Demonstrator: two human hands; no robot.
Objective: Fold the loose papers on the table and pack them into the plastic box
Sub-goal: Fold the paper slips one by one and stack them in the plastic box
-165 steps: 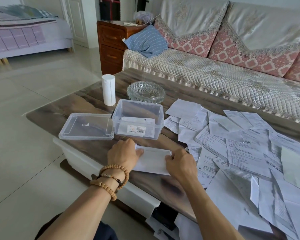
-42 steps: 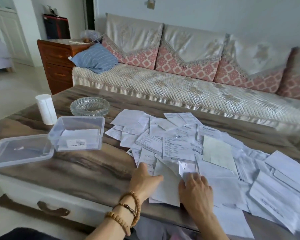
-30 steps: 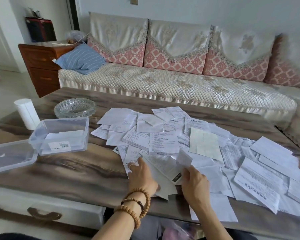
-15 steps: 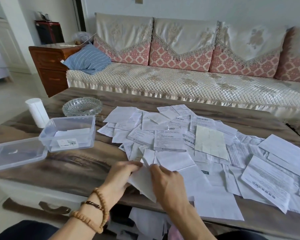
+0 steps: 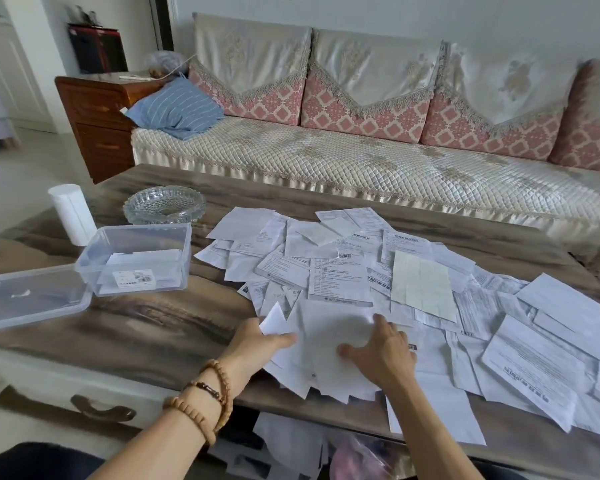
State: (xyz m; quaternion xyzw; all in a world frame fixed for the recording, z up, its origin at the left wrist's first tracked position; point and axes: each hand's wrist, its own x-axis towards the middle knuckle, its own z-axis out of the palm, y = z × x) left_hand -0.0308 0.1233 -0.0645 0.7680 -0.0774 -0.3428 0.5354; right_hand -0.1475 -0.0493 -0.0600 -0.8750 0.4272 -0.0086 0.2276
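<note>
Papers lie spread on the counter, to the right of the plastic box. My left hand pinches the edge of one white sheet near the box. My right hand lies flat on that sheet, fingers spread. Some folded papers sit inside the box.

Print on the loose papers and the plastic box label is illegible.

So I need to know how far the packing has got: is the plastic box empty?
Not empty. The plastic box stands open, its lid beside it, with a few folded papers showing through its clear wall.
</note>
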